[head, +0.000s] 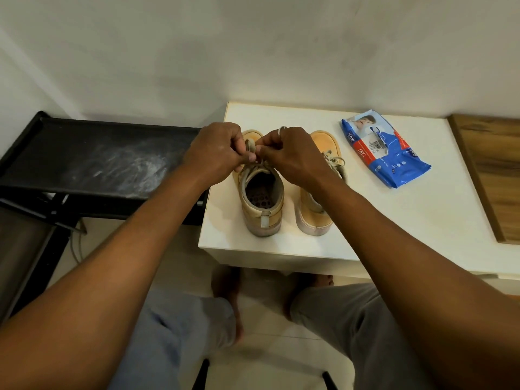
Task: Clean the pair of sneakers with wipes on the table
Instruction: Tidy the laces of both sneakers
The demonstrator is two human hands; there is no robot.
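Nearby, wipes pack (382, 149) right of sneakers (264, 209) (312, 218), hands (218, 149) (289, 153) hiding laces (250, 144)

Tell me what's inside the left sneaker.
Inside the left sneaker, a dark perforated insole shows at the heel. The toe end is covered by the laces, left hand and right hand.

both bare forearms reach forward and converge. left hand (216, 154) and right hand (291, 157) meet almost thumb to thumb, fingers curled under, each pinching the lace (250, 146) between thumb and fingertips, wrists level.
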